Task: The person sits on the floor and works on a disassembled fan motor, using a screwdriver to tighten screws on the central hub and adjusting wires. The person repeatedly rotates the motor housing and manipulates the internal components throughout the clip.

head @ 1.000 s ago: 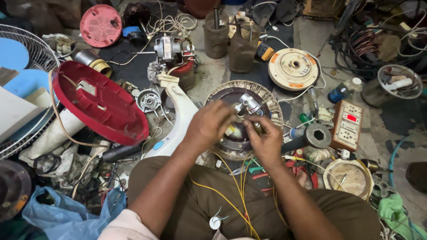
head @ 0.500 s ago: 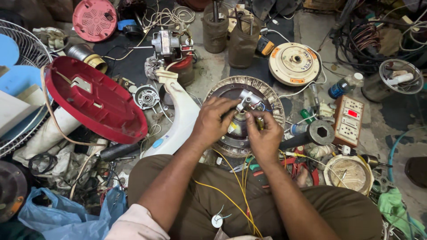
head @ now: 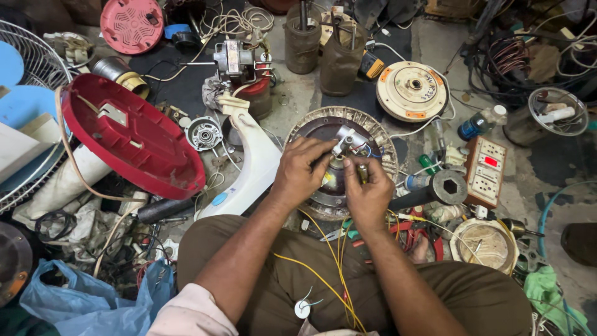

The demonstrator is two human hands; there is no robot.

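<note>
Both hands sit together over the hub of the round fan motor [head: 311, 127], which lies on the floor just ahead of the person's knees, at centre frame. Since the two earlier views the hands have stayed on the same hub; what changed is small: the left hand [head: 300, 173] has rolled slightly so its fingertips now pinch around the small silver metal fitting [head: 347, 138] at the motor's 12 o'clock side, and the right hand [head: 368, 194] has drawn closer, thumb and forefinger closed on a short dark-and-brass part [head: 362, 172] just at 5 o'clock of that fitting. Left grip: closed on the fitting. Right grip: closed on the small part; what that part is cannot be made out. Judgement: the work remains fine fingertip handling at the hub, with no part yet lifted clear. Yellow wires [head: 329, 261] run from the motor down across the lap, unchanged. Surroundings hold position apart from a small shift of the camera: red oval fan base [head: 124, 134] at 9 o'clock, white fan neck [head: 252, 168] between it and the motor, cream disc rotor [head: 411, 91] at 1 o'clock, black socket wrench [head: 435, 190] at 3 o'clock, touching nothing in hand, and switchboard with a red indicator [head: 486, 169] beyond it.
</note>
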